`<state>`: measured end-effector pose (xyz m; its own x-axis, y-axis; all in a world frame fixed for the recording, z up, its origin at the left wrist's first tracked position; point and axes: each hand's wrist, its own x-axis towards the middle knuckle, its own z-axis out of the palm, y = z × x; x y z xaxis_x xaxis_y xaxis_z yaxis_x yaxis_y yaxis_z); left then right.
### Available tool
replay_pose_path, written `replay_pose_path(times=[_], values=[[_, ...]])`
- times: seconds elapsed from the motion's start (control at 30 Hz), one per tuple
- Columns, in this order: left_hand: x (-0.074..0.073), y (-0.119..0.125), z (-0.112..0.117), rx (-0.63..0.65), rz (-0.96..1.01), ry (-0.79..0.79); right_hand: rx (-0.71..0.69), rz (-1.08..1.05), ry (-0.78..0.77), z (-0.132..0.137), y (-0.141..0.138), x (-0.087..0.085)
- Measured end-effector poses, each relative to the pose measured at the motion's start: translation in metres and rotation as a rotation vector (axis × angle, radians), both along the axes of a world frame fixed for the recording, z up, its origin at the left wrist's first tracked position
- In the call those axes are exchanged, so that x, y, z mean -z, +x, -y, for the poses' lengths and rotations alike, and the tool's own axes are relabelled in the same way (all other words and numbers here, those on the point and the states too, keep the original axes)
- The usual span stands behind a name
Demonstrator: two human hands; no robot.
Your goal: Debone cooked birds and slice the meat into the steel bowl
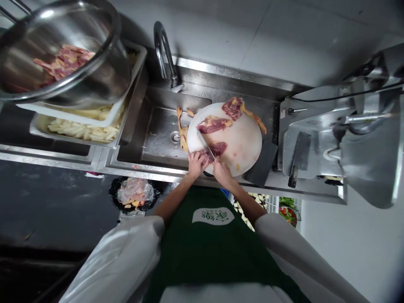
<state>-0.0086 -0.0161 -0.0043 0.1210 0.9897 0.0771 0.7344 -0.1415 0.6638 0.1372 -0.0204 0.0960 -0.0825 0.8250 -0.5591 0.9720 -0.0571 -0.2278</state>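
Observation:
A round white cutting board (pixel 243 145) spans the right part of the sink. In my right hand (pixel 221 171), closed round its handle, is a kitchen knife (pixel 205 144), the blade pointing away to the upper left over the board. My left hand (pixel 198 163) presses with bent fingers on a piece of raw dark-red meat (pixel 219 148) at the board's near edge, beside the blade. The meat's end is partly hidden under those fingers. Farther back lie another raw meat piece (pixel 215 124) with yellow skin and a raw poultry leg (pixel 233 108) trailing its yellow shank.
Yellow poultry scraps (pixel 183 130) lie in the sink (pixel 158 145) left of the board. A steel bowl of chopped meat (pixel 67 61) stands above trays of pale strips (pixel 83 127). At right, a cleaver (pixel 299 153) rests by a slicing machine (pixel 368 151). A black-lined waste bin (pixel 135 193) stands below.

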Motion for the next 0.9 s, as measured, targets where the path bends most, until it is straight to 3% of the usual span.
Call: replay_pose_path(times=[0.23, 0.43, 0.57, 0.67, 0.77, 0.83, 0.9], values=[[0.003, 0.002, 0.001, -0.061, -0.065, -0.063, 0.024, 0.056, -0.195, 0.046, 0.046, -0.007], [-0.014, -0.002, 0.001, -0.038, -0.102, -0.068, 0.012, -0.031, -0.035, 0.005, 0.033, 0.004], [-0.025, -0.006, -0.025, 0.015, -0.084, -0.231, 0.046, -0.007, -0.040, 0.008, 0.061, 0.005], [-0.032, -0.007, -0.042, 0.106, 0.038, -0.410, 0.120, 0.052, -0.050, 0.030, 0.088, 0.002], [-0.040, 0.002, -0.047, 0.130, 0.320, -0.565, 0.148, 0.060, -0.056, 0.042, 0.102, 0.002], [-0.042, 0.011, -0.047, 0.073, 0.534, -0.620, 0.139, 0.043, -0.048, 0.044, 0.104, 0.003], [-0.041, 0.019, -0.045, -0.047, 0.617, -0.615, 0.136, 0.037, -0.045, 0.043, 0.103, 0.003]])
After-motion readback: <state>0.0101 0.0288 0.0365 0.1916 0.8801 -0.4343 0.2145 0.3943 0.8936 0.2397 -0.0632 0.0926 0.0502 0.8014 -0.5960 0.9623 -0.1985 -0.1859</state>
